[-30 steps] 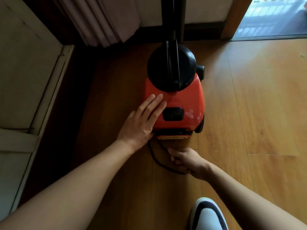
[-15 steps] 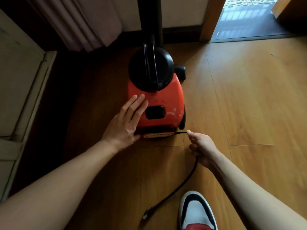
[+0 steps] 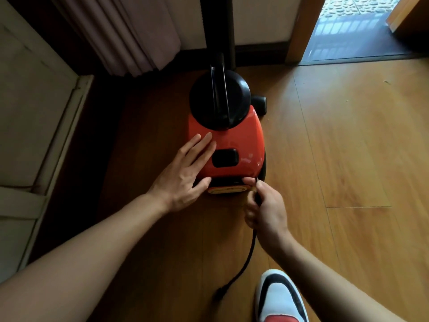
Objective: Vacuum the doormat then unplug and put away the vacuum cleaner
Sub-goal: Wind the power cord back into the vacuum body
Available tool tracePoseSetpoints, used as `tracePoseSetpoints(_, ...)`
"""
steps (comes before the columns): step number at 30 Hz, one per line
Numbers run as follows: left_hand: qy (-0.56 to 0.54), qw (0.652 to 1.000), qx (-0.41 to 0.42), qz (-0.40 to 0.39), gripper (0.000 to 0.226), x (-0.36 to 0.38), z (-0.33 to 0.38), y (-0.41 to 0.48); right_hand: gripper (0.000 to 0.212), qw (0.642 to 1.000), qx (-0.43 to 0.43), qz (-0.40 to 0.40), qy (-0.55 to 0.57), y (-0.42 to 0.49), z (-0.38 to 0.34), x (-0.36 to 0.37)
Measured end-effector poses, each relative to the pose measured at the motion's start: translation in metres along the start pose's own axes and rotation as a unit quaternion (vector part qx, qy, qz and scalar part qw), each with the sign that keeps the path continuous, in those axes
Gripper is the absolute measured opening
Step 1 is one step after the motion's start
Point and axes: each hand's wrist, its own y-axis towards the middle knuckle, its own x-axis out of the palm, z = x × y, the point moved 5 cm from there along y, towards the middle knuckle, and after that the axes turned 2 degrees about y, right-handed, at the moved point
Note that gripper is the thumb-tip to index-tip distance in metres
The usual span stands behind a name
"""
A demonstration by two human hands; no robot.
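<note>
Since half a second ago the right hand has closed in on the rear of the vacuum cleaner, its fingertips now touching the rear right corner instead of standing off beside it. Its grip is clamped on the black cord, fingers curled round it just behind the machine. From below that hand the cord trails away from the vacuum cleaner across the wooden floor to its plug end, which lies loose near a white, black and red shoe.

The left hand lies flat on the rear left of the red body, fingers straight and together, thumb at the rear edge, holding nothing. Between the two hands on the top of the body sits a black rectangular switch, and below it a yellow rear panel. Where the cord goes into the body is hidden by the right fingertips.

At the front of the vacuum cleaner a black dome carries an upright handle. Beyond it hangs a curtain, and to its far right is an open doorway.
</note>
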Motion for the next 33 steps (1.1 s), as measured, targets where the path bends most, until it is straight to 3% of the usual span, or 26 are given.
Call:
tracePoseSetpoints(5, -0.028, 1.000, 0.006, -0.009, 0.073, -0.006, -0.001, 0.002, 0.028, 0.980, -0.143, -0.088, -0.107, -0.022, 0.009, 0.054)
tracePoseSetpoints(11, 0.004, 1.000, 0.019, -0.008, 0.088, -0.004, -0.004, 0.001, 0.026, 0.949, -0.090, -0.149, -0.264, 0.012, 0.039, 0.081)
tracePoseSetpoints(19, 0.073, 0.996, 0.018, 0.038, 0.109, 0.005, -0.004, 0.001, 0.045, 0.951, -0.068, -0.132, -0.270, 0.043, 0.081, 0.079)
tracePoseSetpoints(23, 0.087, 0.996, 0.010, 0.035, 0.116, 0.009, -0.002, 0.002, 0.041, 0.939, -0.045, -0.156, -0.305, 0.056, 0.088, 0.061)
tracePoseSetpoints(27, 0.103, 0.994, 0.012, 0.032, 0.118, 0.012, -0.002, 0.003, 0.037, 0.910, -0.001, -0.162, -0.382, 0.061, 0.099, 0.034)
tracePoseSetpoints(31, 0.110, 0.993, 0.011, 0.032, 0.125, 0.014, -0.003, 0.004, 0.032, 0.869, -0.078, -0.120, -0.474, 0.067, 0.082, -0.008)
tracePoseSetpoints(33, 0.113, 0.993, 0.019, 0.034, 0.126, 0.014, -0.004, 0.005, 0.046, 0.827, -0.116, -0.099, -0.542, 0.069, 0.067, -0.026)
